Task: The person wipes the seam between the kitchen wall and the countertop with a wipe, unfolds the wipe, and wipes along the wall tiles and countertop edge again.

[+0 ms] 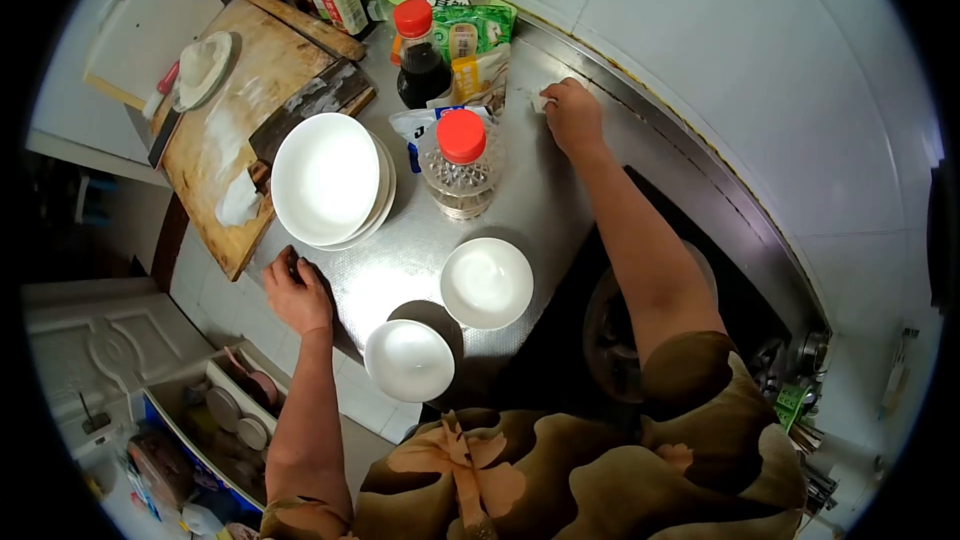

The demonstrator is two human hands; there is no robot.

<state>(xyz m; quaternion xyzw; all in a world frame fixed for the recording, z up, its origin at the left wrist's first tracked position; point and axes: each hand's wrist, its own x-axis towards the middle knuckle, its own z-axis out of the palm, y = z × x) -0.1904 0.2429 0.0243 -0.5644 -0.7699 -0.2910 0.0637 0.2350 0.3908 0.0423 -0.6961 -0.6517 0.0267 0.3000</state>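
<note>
My right hand [573,116] is closed on a white wipe [541,101], pressed to the steel counter [548,165] near its back edge. Only a small part of the wipe shows. My left hand [297,292] rests at the counter's left edge, fingers slightly bent and apart, with nothing visible in it. Just above it stand stacked white bowls [326,180]. Two separate white bowls, one nearer the middle [487,283] and one nearer my body [409,361], sit at the front. A clear jar with a red lid [461,137] stands between the stack and my right arm.
A wooden cutting board [215,130] at the left carries a cleaver [310,105], a plate [203,70] and white powder. A dark sauce bottle [423,60] and seasoning packets [480,30] stand at the back. Under my right arm is a black stovetop [560,340].
</note>
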